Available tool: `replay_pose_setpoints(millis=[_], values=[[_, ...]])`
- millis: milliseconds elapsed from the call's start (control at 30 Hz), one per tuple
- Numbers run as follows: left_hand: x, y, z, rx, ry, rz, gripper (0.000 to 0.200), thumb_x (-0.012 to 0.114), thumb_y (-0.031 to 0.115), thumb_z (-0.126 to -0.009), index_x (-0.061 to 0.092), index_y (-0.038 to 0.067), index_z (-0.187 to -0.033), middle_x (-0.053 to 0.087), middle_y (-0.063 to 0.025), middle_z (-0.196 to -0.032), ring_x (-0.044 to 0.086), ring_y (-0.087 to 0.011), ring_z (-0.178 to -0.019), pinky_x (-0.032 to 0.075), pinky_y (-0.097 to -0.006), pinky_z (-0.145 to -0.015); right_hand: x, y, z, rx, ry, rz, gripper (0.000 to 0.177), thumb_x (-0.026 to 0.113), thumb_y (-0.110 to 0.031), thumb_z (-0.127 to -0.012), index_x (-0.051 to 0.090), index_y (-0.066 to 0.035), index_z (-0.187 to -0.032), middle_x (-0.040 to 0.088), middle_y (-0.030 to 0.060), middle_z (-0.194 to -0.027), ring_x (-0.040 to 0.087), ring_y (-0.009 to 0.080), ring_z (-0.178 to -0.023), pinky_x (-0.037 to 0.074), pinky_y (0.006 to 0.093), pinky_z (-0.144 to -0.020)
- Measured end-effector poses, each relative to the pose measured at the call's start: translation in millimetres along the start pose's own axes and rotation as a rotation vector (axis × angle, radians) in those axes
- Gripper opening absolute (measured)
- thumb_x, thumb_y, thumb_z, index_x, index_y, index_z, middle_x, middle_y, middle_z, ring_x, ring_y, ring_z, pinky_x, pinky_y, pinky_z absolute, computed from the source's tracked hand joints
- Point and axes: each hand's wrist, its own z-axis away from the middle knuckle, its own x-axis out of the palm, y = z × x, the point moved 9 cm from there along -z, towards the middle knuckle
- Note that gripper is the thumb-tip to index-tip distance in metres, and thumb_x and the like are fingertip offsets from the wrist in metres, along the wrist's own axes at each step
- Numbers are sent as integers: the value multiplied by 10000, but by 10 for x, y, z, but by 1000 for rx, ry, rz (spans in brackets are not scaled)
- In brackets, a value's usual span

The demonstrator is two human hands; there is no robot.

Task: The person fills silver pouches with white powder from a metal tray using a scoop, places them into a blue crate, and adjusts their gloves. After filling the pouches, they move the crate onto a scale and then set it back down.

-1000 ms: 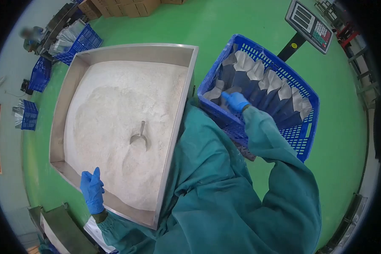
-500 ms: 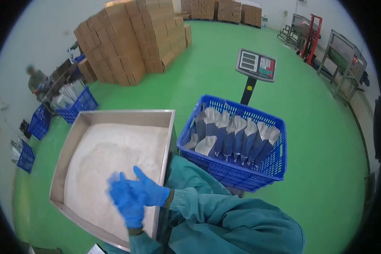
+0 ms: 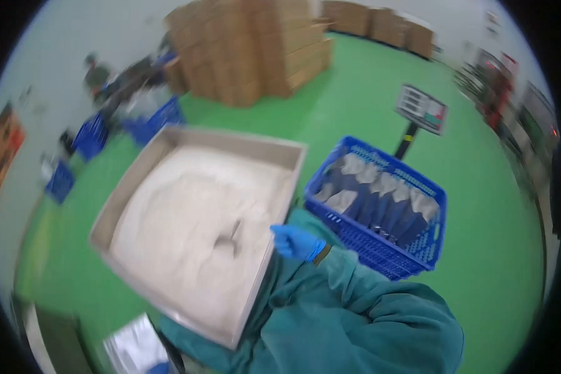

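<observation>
My right hand (image 3: 296,243), in a blue glove, is over the right rim of a metal tray (image 3: 298,163), its fingers curled together with nothing visible in them. White powder (image 3: 187,206) fills the tray, and a metal scoop (image 3: 226,242) rests in it, handle up. At the bottom edge, a small patch of bright blue, seemingly my left hand (image 3: 159,368), touches or overlaps a silver bag (image 3: 137,346); its fingers are hidden. Right of the tray, a blue basket (image 3: 374,249) holds several upright blue-and-silver bags (image 3: 380,199).
A scale display (image 3: 421,109) stands behind the basket. Stacked cartons (image 3: 230,56) are at the back. Several blue crates (image 3: 90,137) stand at the left, near a blurred person (image 3: 97,76). Metal-framed equipment (image 3: 536,124) and a red lifter (image 3: 500,93) line the right wall.
My hands, together over the powder before, have parted: the right moved right, the left down out of the tray. The scoop now shows. The view has shifted, bringing more of the silver bag into sight.
</observation>
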Motion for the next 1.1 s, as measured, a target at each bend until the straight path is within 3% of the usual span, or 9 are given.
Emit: replay_pose_setpoints(millis=[133,300,367,467,567,700,767,833,1100], values=[[14,354,92,360,-8,-18,150,493,180,-770,617,118,-714,600,-63,-738,576,-252,-612,442,-431,-580,325,-96,-313,-31,76,417,359,473,-292,-880,425,-122,-567,379,-7,-477,359,100,-407,288,231,-388],[-209,465,102,-257,-47,277,138,477,125,-787,563,28,-742,587,-175,-789,576,-349,-706,458,-426,-628,629,-239,-1235,7,30,1140,312,533,-339,-835,552,-56,-705,553,52,-613,538,132,-534,422,247,-480],[-373,626,191,-76,444,24,160,475,147,-802,559,18,-758,574,-192,-770,569,-366,-686,456,-432,-630,504,-106,-1732,45,26,1329,344,531,-366,-830,567,-36,-736,586,78,-650,580,167,-593,448,265,-526],[-319,401,33,-299,-102,313,164,485,151,-799,573,15,-773,573,-194,-757,572,-348,-654,443,-440,-601,343,198,-2420,-198,-58,2052,390,503,-409,-825,581,-27,-815,621,131,-759,592,269,-703,470,339,-641],[-454,232,-15,-418,-68,503,251,509,232,-824,573,6,-737,576,-183,-736,566,-329,-606,429,-431,-571,-181,777,-2865,61,-340,2719,412,483,-433,-801,622,-62,-913,627,149,-890,587,324,-843,454,411,-744],[-563,171,-122,-563,18,560,347,538,314,-821,599,5,-673,565,-174,-623,580,-328,-624,441,-408,-585,-494,957,-2883,311,-407,2604,376,483,-408,-799,627,-78,-908,627,151,-882,594,317,-831,459,417,-731],[-717,214,-205,-464,171,514,340,536,310,-817,615,13,-674,563,-178,-606,585,-332,-633,446,-408,-591,-41,659,-2672,27,-248,2559,345,468,-359,-788,651,-73,-845,633,145,-871,602,317,-821,464,425,-722],[-623,202,-338,-391,-181,313,280,518,285,-809,644,45,-741,582,-190,-675,589,-348,-664,453,-414,-608,-113,489,-2600,49,-125,2485,329,454,-338,-793,652,-77,-831,633,141,-866,601,317,-821,463,425,-720],[-2770,-219,-168,-582,217,115,241,580,263,-748,634,38,-814,595,-206,-802,581,-350,-726,448,-413,-653,-429,-131,-2329,-74,111,1999,345,440,-329,-801,640,-51,-761,632,134,-768,601,297,-715,470,401,-695]])
